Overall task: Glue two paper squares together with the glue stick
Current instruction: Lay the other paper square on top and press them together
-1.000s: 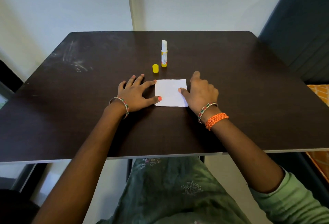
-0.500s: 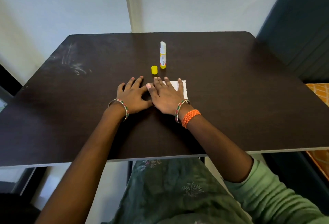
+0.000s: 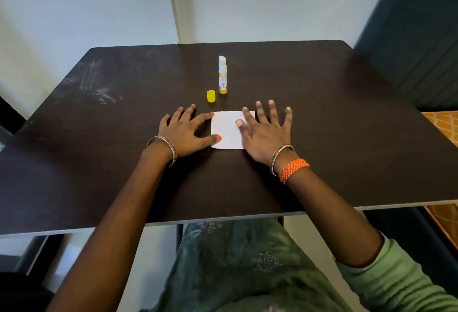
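Pressing step, judged near complete: white paper squares (image 3: pixel 229 130) stacked flat on dark wooden table (image 3: pixel 334 118), left hand (image 3: pixel 186 132) and right hand (image 3: pixel 266 133) both splayed, empty, pinning edges; next, recapping upright uncapped glue stick (image 3: pixel 222 75) with yellow plastic cap (image 3: pixel 211 95).

A dark wooden table (image 3: pixel 322 118) carries an upright uncapped glue stick (image 3: pixel 222 75), its yellow cap (image 3: pixel 211 96) just beside, a white paper square (image 3: pixel 228 130), and two flat hands.

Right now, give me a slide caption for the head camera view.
Both hands, left and right, flat on white paper, uncapped glue stick and yellow cap behind.
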